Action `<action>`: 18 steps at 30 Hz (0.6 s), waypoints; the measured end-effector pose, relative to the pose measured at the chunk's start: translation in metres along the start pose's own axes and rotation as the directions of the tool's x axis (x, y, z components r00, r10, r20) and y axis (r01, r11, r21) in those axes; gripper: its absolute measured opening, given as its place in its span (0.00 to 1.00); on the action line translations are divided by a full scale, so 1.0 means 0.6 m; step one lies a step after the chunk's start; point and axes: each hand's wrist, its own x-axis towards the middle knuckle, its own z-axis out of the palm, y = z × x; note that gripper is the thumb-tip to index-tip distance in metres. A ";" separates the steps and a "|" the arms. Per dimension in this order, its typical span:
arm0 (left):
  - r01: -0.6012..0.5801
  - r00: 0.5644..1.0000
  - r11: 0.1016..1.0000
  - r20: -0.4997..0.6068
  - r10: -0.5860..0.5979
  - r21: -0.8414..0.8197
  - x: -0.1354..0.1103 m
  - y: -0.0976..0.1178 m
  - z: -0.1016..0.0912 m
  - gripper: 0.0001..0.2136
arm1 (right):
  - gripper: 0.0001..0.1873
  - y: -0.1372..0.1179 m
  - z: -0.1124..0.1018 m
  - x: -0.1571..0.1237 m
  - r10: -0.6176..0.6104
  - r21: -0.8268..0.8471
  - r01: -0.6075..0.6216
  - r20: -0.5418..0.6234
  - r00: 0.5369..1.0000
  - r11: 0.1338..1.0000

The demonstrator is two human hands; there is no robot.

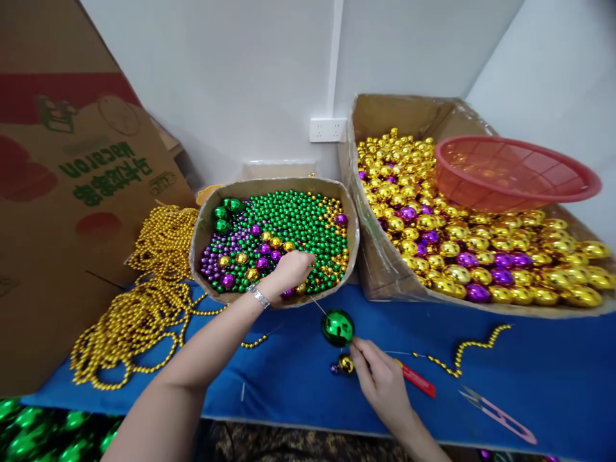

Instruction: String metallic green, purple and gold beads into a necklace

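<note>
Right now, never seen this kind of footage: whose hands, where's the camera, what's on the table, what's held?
No machine here: one person's two bare hands, filmed by a single camera on their head, looking forward and down. The left hand digs into a small cardboard box of green, purple and gold beads; whether it has gripped any is hidden. The right hand pinches at a green bauble that sits on a thin line, with small beads just below. On the blue cloth lie gold bead strands, a red-handled tool and pink snips. At the right, a big box of gold and purple balls carries a red basket.
</note>
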 end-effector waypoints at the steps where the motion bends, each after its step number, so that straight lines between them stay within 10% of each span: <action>1: -0.008 1.000 1.000 0.020 0.007 0.013 0.002 0.002 0.002 0.05 | 0.09 0.003 -0.001 -0.002 0.006 -0.005 -0.006 -0.001 1.000 1.000; 18: -0.018 0.997 0.999 0.070 0.021 -0.042 0.047 0.055 0.044 0.10 | 0.10 0.009 -0.010 0.000 0.047 -0.003 -0.047 -0.023 0.999 0.999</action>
